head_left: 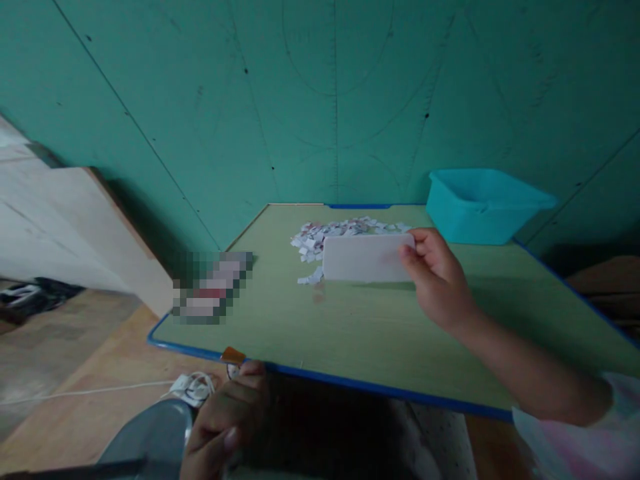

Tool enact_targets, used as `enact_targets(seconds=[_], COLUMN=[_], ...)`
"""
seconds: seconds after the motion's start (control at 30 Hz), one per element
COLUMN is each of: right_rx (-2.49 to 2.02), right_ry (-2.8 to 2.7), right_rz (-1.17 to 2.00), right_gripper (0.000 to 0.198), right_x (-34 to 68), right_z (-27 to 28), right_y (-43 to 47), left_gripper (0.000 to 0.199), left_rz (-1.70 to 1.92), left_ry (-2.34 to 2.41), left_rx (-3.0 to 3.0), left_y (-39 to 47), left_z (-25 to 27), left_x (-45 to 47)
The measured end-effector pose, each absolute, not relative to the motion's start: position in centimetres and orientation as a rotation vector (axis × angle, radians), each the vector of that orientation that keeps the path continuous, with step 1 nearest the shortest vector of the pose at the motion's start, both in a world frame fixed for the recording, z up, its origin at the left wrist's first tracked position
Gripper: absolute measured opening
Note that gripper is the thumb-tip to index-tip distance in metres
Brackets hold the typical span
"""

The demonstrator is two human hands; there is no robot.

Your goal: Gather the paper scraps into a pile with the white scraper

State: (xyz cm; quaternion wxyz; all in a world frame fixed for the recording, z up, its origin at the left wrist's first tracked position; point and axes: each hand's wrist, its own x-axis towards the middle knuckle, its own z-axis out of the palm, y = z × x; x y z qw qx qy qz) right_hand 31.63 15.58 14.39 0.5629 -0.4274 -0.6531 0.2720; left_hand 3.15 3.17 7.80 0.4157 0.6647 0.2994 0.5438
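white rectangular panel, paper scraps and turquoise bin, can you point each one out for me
white panel (367,259): head view, middle of its broad flat face
paper scraps (313,243): head view, left part of the pile
turquoise bin (467,222): head view, its outer side wall, below the rim

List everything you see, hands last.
Wall: one, green, behind
Board: count unclear, whitish, left
Floor: one, brownish, below
Table: one, pale green, centre
Paper scraps: many, mostly white, on table
Rectangular slab: one, white, before scraps
Bin: one, turquoise, table's right
Pixelated item: one, mixed, table's left
Small object: one, orange, table edge
Cable: one, white, lower left
Stool: one, grey, bottom left
Sleeve: one, pale, bottom right
Left hand: one, bare, bottom
Right hand: one, bare, holding slab
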Motion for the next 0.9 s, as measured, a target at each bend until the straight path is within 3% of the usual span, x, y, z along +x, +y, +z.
enact_targets(seconds=[0.37, 0.43, 0.57, 0.77, 0.9], right_rx=[-1.022, -1.015, -1.029, -1.161, -1.103], right_ry=[-1.541, -1.485, -1.453, -1.573, -1.567], right_rz=[0.92, 0.898, 0.844, 0.684, 0.787], right_gripper=[0.013, 0.014, 0.016, 0.014, 0.015], right_x=[30.6, 30.8, 31.1, 30.7, 30.7], right_z=[14.5, 14.7, 14.5, 13.8, 14.0], right_y=[15.0, 15.1, 15.8, 16.1, 15.8], left_gripper=[0.032, 0.03, 0.029, 0.033, 0.034], left_rz=[1.273, 1.101, 1.299, 1.262, 1.283], left_ry=[0.685, 0.423, 0.695, 0.61, 0.619], left_rx=[2.057, 2.176, 2.001, 2.01, 1.977], left_y=[4.6, 4.8, 4.6, 4.5, 4.6], left_z=[8.0, 8.0, 8.0, 7.5, 7.5], left_x=[2.8, 2.6, 2.5, 2.7, 3.2])
